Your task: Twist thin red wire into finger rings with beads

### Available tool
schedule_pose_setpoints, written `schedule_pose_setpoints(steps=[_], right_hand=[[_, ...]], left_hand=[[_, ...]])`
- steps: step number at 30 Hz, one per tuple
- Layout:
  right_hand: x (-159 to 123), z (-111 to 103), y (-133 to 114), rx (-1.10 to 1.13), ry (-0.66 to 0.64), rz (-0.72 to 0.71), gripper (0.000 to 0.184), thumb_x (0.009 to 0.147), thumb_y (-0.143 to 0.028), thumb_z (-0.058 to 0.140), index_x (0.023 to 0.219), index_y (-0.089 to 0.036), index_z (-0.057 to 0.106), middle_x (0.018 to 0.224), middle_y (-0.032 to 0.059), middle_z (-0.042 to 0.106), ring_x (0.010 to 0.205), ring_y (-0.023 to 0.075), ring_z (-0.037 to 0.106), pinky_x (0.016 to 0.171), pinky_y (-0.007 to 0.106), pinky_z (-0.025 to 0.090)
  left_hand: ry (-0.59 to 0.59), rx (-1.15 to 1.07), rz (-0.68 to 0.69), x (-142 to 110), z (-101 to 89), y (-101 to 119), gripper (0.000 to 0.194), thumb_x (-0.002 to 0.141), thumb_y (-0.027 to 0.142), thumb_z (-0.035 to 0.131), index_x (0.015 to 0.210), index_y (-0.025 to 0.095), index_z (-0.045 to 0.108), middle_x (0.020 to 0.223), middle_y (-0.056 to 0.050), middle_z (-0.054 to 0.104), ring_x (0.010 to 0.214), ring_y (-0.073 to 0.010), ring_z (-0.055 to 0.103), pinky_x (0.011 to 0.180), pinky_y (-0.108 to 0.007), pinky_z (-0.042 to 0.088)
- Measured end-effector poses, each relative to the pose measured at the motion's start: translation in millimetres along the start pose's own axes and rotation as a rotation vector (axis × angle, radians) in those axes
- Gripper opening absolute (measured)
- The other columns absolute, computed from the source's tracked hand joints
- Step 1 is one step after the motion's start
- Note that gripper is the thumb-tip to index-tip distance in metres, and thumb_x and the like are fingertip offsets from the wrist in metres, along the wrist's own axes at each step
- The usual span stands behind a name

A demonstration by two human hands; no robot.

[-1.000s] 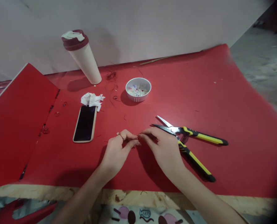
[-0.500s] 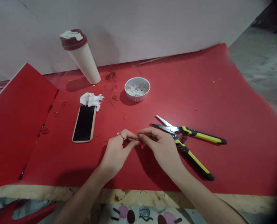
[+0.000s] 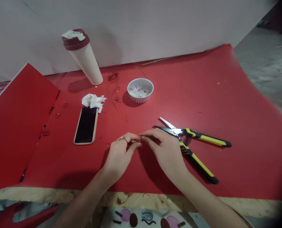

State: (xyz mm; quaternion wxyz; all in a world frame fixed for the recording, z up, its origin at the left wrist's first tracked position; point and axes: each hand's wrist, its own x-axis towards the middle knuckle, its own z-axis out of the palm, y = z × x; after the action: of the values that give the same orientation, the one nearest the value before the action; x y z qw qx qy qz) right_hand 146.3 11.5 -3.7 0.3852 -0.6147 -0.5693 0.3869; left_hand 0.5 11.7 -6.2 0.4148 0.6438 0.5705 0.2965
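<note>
My left hand [image 3: 121, 153] and my right hand [image 3: 165, 147] meet fingertip to fingertip over the red tabletop [image 3: 198, 98]. Both are closed in a pinch. Something tiny and reddish shows between the fingertips, too small to name. A ring with a pale stone [image 3: 122, 137] is on a left-hand finger. Just beyond my right hand lies a pair of yellow-and-black handled shears [image 3: 179, 131], blades apart, one handle partly behind the hand. Farther back stands a small white perforated bowl [image 3: 140, 99] with little pale and coloured beads in it.
At the left lie a phone [image 3: 85, 125] and crumpled tissue [image 3: 92, 100]. A cream tumbler [image 3: 90, 65] stands behind them, beside tangled red thread [image 3: 112, 76]. Small thread loops [image 3: 46, 133] lie near the raised red panel [image 3: 15, 126]. A thin stick [image 3: 157, 60] rests along the wall.
Both hands stay almost in place, with only a slight shift of the fingertips. The whole view has moved a few pixels; nothing else differs.
</note>
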Motion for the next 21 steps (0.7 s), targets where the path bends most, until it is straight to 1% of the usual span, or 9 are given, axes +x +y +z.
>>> schedule_pose_setpoints(steps=[3,8,10,13,17,21], right_hand=[[-0.6,0.8,3.3,-0.137,0.0,-0.093,0.016,0.082,-0.016,0.054,0.074,-0.021,0.067,0.074,0.0021,0.069,0.066,0.0164,0.06,0.064,0.027,0.044],[-2.4,3.4,10.3,-0.314,0.021,-0.191,0.018,0.084,-0.016,0.05,0.076,-0.019,0.066,0.07,0.0039,0.067,0.061,0.0168,0.057,0.059,0.027,0.04],[-2.9,3.9,11.0,-0.343,0.023,-0.205,0.02,0.085,-0.017,0.049,0.076,-0.019,0.066,0.069,0.0042,0.067,0.059,0.0168,0.056,0.057,0.027,0.039],[-2.4,3.2,8.2,-0.258,0.013,-0.157,0.02,0.084,-0.017,0.049,0.073,-0.02,0.066,0.069,0.0027,0.068,0.059,0.0155,0.057,0.058,0.026,0.041],[-1.7,1.2,0.7,-0.08,0.01,-0.012,0.016,0.08,-0.019,0.054,0.07,-0.021,0.066,0.066,-0.0006,0.068,0.059,0.0142,0.058,0.06,0.025,0.043],[-1.7,0.7,-3.5,0.061,0.006,0.117,0.013,0.077,-0.021,0.056,0.069,-0.021,0.066,0.061,-0.0022,0.065,0.056,0.0137,0.055,0.057,0.026,0.041]], left_hand=[[-0.01,0.053,0.008,0.2,0.3,1.7,0.009,0.082,0.018,0.055,0.082,0.024,0.061,0.081,0.003,0.07,0.077,-0.0139,0.066,0.073,-0.025,0.053],[-0.013,0.21,0.088,1.2,1.5,2.8,0.011,0.083,0.015,0.054,0.082,0.023,0.062,0.083,0.001,0.07,0.08,-0.0153,0.065,0.078,-0.027,0.051],[-0.016,0.243,0.108,1.5,2.0,2.5,0.011,0.083,0.015,0.054,0.082,0.022,0.062,0.083,0.001,0.07,0.08,-0.0151,0.065,0.078,-0.027,0.05],[-0.016,0.258,0.112,1.8,2.2,2.1,0.011,0.084,0.015,0.054,0.082,0.022,0.062,0.083,0.001,0.07,0.079,-0.0144,0.065,0.077,-0.026,0.05],[-0.009,0.25,0.101,2.0,1.3,1.9,0.01,0.083,0.014,0.055,0.083,0.022,0.062,0.083,0.002,0.07,0.08,-0.0135,0.065,0.077,-0.024,0.05],[-0.005,0.234,0.091,2.1,0.7,1.5,0.009,0.082,0.014,0.056,0.083,0.022,0.061,0.083,0.002,0.07,0.079,-0.0132,0.065,0.075,-0.024,0.05]])
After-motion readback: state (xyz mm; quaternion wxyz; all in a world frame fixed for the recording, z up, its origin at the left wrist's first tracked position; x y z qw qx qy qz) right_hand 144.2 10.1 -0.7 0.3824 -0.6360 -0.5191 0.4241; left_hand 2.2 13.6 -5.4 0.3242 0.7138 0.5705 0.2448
